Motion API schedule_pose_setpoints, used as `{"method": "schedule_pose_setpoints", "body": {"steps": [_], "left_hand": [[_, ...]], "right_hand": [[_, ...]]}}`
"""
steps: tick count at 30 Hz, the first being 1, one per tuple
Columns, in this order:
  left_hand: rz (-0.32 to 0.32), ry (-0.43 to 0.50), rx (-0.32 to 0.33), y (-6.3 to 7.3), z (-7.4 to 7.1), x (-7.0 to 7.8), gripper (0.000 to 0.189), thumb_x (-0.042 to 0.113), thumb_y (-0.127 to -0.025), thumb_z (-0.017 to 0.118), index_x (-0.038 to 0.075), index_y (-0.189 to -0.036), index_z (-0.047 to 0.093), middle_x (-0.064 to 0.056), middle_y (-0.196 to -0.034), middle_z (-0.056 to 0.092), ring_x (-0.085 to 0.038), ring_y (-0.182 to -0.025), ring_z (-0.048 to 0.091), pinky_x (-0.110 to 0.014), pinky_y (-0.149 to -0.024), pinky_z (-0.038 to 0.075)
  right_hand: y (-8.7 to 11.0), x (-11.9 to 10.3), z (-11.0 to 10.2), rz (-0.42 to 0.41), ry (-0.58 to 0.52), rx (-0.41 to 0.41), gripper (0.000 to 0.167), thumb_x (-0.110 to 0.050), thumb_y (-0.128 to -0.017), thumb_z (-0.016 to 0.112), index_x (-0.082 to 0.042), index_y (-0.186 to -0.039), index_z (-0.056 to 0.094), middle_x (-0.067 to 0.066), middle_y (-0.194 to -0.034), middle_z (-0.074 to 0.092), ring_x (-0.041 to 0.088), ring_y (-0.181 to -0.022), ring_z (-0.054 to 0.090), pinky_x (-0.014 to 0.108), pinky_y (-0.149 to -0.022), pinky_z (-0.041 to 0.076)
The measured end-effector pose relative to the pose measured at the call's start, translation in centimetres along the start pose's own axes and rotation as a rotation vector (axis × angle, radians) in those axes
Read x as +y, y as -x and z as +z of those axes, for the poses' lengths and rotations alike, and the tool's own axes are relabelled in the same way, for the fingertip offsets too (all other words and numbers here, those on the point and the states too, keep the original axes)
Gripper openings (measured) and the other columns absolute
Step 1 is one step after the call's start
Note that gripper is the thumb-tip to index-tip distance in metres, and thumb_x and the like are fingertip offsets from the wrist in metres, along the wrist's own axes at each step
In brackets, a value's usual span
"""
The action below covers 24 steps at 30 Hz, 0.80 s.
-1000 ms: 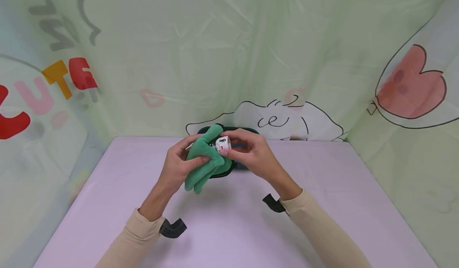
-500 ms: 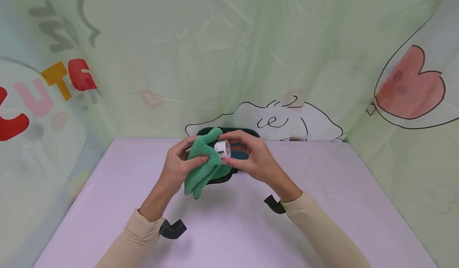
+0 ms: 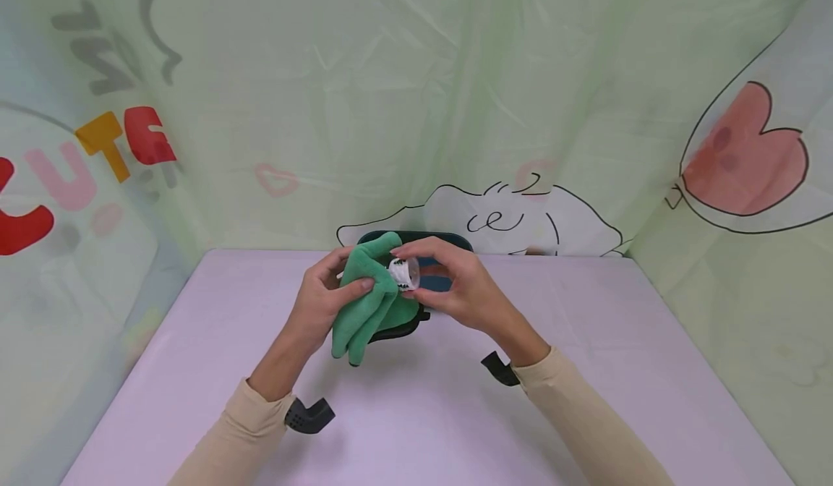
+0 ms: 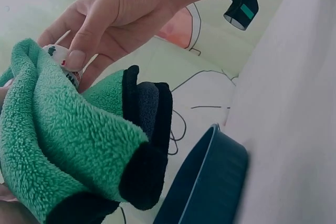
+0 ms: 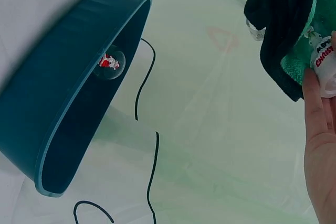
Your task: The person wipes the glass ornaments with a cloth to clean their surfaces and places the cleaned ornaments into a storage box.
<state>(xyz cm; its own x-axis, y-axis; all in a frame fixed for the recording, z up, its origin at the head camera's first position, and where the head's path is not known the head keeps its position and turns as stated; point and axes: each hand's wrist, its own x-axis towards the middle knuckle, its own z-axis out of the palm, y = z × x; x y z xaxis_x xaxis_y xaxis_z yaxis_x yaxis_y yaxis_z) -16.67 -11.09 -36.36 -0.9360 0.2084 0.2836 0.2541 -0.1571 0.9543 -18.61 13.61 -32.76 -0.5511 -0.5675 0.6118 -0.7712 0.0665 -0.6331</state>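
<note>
A green cloth (image 3: 364, 312) with dark edging hangs folded in my left hand (image 3: 317, 294), whose thumb presses on its front. Wrapped partly in the cloth is a small snow globe (image 3: 401, 274) with a white printed base; its glass part is mostly hidden. My right hand (image 3: 465, 283) pinches that base between thumb and fingers. Red and black lettering shows on the snow globe base (image 5: 324, 59) in the right wrist view, with a small pale figure beside it. From the left wrist view, the right thumb lies against the base beyond the cloth (image 4: 79, 124).
Behind the hands stands a dark teal basin (image 3: 432, 237) at the table's back edge. Inside it, a second snow globe (image 5: 110, 64) with a red and white figure shows. The pale lilac table (image 3: 416, 414) spreads in front; a printed curtain (image 3: 416, 110) hangs behind.
The snow globe has turned in my right hand, so a different part of the base's print faces up. Cloth and globe have sunk slightly; my left hand keeps its hold.
</note>
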Motion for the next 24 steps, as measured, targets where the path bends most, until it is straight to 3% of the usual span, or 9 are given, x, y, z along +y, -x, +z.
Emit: {"method": "schedule_pose_setpoints", "body": {"steps": [7,17,24], "left_hand": [[-0.021,-0.022,-0.017,0.00,-0.20,0.06,0.051,0.006,-0.093,0.072,0.007,-0.141,0.056,-0.012,-0.131,0.058,-0.023,-0.107,0.068,-0.033,-0.090,0.057],[-0.042,-0.073,-0.029,-0.02,-0.21,0.02,0.048,0.011,-0.094,0.073,0.010,-0.139,0.059,-0.012,-0.130,0.059,-0.023,-0.105,0.069,-0.032,-0.088,0.057],[-0.048,0.027,-0.027,0.14,0.70,-0.13,0.047,0.009,-0.095,0.070,0.006,-0.141,0.056,-0.011,-0.130,0.058,-0.020,-0.111,0.065,-0.030,-0.092,0.056]], "right_hand": [[-0.13,0.02,-0.23,-0.016,0.030,0.013,0.049,0.006,-0.083,0.079,-0.008,-0.128,0.064,0.009,-0.135,0.056,0.023,-0.125,0.057,0.036,-0.092,0.058],[-0.24,-0.19,-0.61,-0.017,0.063,0.017,0.055,0.005,-0.082,0.081,-0.005,-0.133,0.063,0.009,-0.131,0.059,0.023,-0.120,0.060,0.036,-0.095,0.057],[-0.40,-0.14,-0.17,0.032,-0.028,0.086,0.061,0.007,-0.078,0.082,-0.002,-0.134,0.060,0.011,-0.131,0.059,0.022,-0.121,0.060,0.033,-0.098,0.054]]}}
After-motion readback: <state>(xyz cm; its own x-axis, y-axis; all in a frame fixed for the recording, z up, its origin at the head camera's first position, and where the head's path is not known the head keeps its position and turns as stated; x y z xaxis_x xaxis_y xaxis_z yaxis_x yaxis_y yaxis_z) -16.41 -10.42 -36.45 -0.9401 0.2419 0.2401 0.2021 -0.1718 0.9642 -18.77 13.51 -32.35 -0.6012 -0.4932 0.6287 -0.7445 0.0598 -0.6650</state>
